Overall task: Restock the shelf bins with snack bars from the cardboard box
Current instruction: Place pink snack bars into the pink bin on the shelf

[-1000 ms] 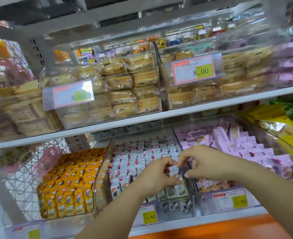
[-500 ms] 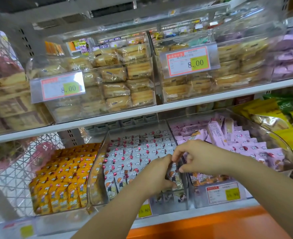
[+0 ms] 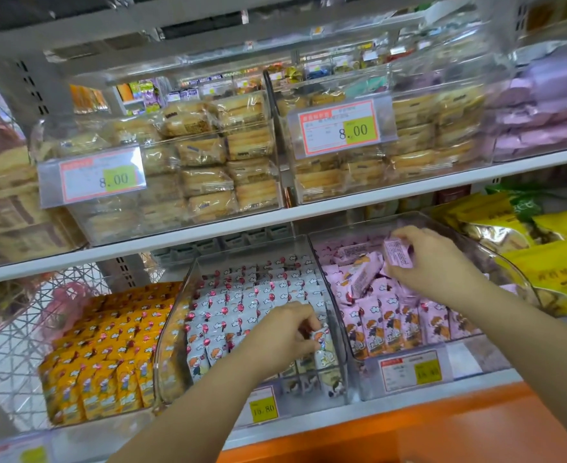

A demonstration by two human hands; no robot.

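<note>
Pinching a white bar with the left hand, low at the front right corner of the middle bin. Likely slotting it upright into the front row, face out, to match the tight ranks already packed behind.

Gripping a pink bar in the right hand, raised above the heap at the back of the right bin. Held with the printed back toward the camera, so probably needing a turn before joining the upright front row, pictures toward the shopper.

Working one bin per hand, presumably to keep flavours apart and halve the reaching. Cannot see the cardboard box anywhere; out of view, wherever it sits.

Looks well along: both bins close to full, with yellow bars in neat rows just beside the middle bin. Worth watching that heap: loose, tilted, apt to slide when another bar lands on it.
</note>
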